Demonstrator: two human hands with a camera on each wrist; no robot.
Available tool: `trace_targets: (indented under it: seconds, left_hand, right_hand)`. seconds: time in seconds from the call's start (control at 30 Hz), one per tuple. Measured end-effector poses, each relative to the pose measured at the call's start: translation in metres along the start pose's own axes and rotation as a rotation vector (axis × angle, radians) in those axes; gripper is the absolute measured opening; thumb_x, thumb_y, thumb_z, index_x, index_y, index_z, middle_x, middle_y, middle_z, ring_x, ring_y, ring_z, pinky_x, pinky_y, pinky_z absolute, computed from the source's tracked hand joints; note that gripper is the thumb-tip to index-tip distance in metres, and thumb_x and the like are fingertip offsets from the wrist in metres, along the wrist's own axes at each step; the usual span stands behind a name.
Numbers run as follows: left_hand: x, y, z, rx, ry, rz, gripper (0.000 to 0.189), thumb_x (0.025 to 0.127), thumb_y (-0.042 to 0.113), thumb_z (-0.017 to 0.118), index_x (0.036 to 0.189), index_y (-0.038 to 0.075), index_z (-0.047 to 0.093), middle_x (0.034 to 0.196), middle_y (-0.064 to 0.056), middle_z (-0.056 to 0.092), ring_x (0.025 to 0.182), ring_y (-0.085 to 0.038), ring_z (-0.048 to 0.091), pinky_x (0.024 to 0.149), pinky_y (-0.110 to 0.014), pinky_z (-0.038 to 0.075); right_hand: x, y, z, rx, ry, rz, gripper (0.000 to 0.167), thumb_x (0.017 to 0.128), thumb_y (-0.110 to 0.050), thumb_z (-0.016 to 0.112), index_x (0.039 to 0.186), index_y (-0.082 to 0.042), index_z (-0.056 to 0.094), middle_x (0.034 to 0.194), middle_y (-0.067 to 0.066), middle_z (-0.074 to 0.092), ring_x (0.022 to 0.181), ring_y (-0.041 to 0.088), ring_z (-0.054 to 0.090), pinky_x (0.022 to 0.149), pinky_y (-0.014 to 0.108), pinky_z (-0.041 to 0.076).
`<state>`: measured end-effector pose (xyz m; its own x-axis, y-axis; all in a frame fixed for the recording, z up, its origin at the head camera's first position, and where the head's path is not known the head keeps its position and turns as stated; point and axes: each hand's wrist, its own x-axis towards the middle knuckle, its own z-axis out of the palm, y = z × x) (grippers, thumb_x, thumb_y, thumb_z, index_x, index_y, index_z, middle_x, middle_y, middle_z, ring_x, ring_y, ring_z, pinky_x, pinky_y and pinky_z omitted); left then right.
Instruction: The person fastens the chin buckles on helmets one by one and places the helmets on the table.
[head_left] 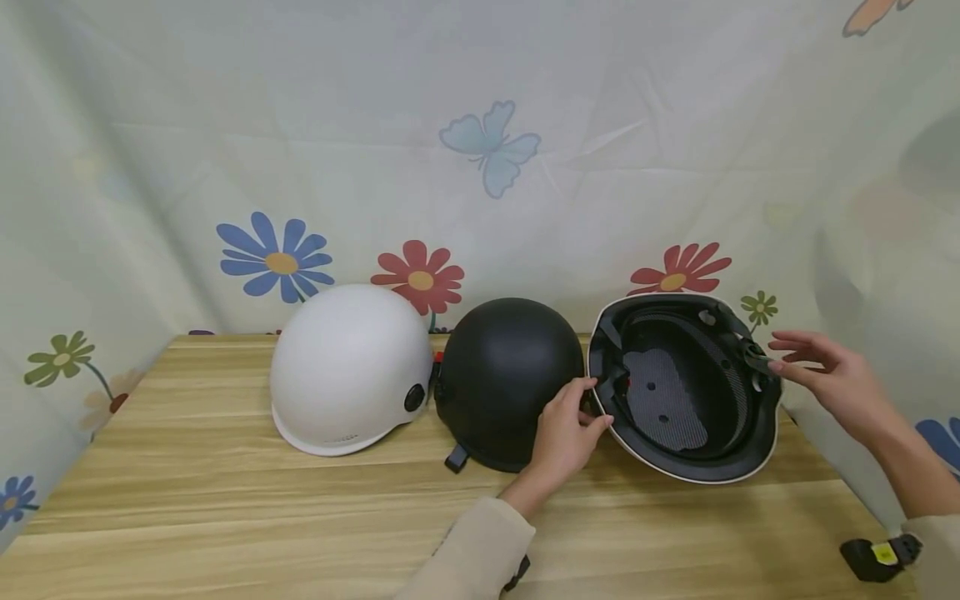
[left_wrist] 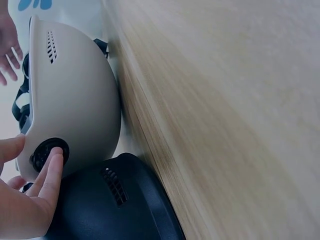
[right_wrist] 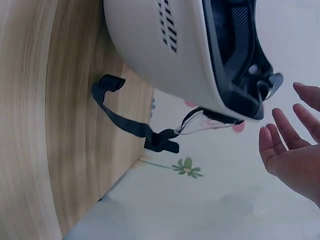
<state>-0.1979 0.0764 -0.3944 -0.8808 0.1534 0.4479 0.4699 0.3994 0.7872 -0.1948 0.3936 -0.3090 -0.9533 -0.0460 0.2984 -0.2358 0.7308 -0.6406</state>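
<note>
A helmet with a pale outer shell [left_wrist: 75,95] lies upturned at the right of the table, its black lining [head_left: 667,400] facing up. My left hand [head_left: 562,433] pinches its left rim, thumb at the edge and fingertips on the round black disc [left_wrist: 49,154] on its side. Beside the helmet's right rim, my right hand [right_wrist: 295,150] is held up with fingers spread, apart from the shell in the right wrist view. A dark strap [right_wrist: 125,122] with a buckle trails from the helmet onto the table. Left of it, touching or nearly so, sits a black helmet [head_left: 510,375].
A white helmet [head_left: 348,367] stands dome up at the left, close against the black one. All rest near the back edge of the wooden table [head_left: 262,517]. Behind hangs a flower-printed cloth [head_left: 360,167]. A small black device [head_left: 873,557] is by the right sleeve.
</note>
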Motion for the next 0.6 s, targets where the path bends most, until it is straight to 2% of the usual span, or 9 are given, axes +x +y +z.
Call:
trace_targets:
  seconds: [0.1, 0.17, 0.3, 0.4, 0.6]
  left_hand:
    - [0.0, 0.0, 0.0, 0.004, -0.003, 0.004, 0.044, 0.079, 0.017, 0.072, 0.119, 0.011, 0.055, 0.111, -0.002, 0.059, 0.07, -0.004, 0.06, 0.059, -0.016, 0.045]
    - [0.0, -0.001, 0.001, 0.004, -0.005, 0.009, 0.044, 0.079, 0.017, 0.072, 0.119, 0.01, 0.055, 0.11, -0.002, 0.059, 0.07, -0.003, 0.06, 0.059, -0.016, 0.044]
    - [0.0, -0.001, 0.0, 0.0, -0.006, 0.015, 0.044, 0.08, 0.017, 0.072, 0.12, 0.01, 0.055, 0.111, -0.002, 0.059, 0.07, -0.002, 0.06, 0.059, -0.016, 0.044]
    - [0.0, -0.001, 0.0, -0.002, -0.007, 0.014, 0.045, 0.08, 0.016, 0.072, 0.12, 0.01, 0.054, 0.112, -0.002, 0.059, 0.07, -0.002, 0.06, 0.059, -0.016, 0.044]
    - [-0.001, -0.002, 0.0, -0.015, -0.014, 0.013, 0.045, 0.08, 0.016, 0.071, 0.122, 0.01, 0.054, 0.113, -0.003, 0.058, 0.07, -0.002, 0.059, 0.058, -0.015, 0.044]
  right_hand:
    - [0.004, 0.004, -0.001, -0.048, -0.011, 0.04, 0.046, 0.091, -0.029, 0.057, 0.132, -0.013, 0.044, 0.104, -0.03, 0.042, 0.093, -0.009, 0.039, 0.069, 0.021, 0.037]
    - [0.006, 0.007, 0.0, -0.056, -0.023, 0.05, 0.05, 0.091, -0.03, 0.057, 0.134, -0.011, 0.042, 0.107, -0.027, 0.042, 0.097, -0.004, 0.039, 0.071, 0.027, 0.036]
    - [0.01, 0.012, 0.003, -0.026, -0.054, 0.051, 0.054, 0.091, -0.032, 0.056, 0.138, -0.012, 0.038, 0.115, -0.022, 0.04, 0.113, 0.013, 0.038, 0.082, 0.049, 0.035]
    - [0.012, 0.015, 0.005, 0.019, -0.077, 0.052, 0.055, 0.092, -0.032, 0.055, 0.14, -0.014, 0.036, 0.12, -0.018, 0.039, 0.121, 0.018, 0.033, 0.087, 0.062, 0.028]
    - [0.017, 0.019, 0.007, 0.038, -0.106, 0.051, 0.055, 0.092, -0.031, 0.054, 0.141, -0.016, 0.034, 0.13, 0.0, 0.039, 0.127, 0.024, 0.027, 0.089, 0.064, 0.026]
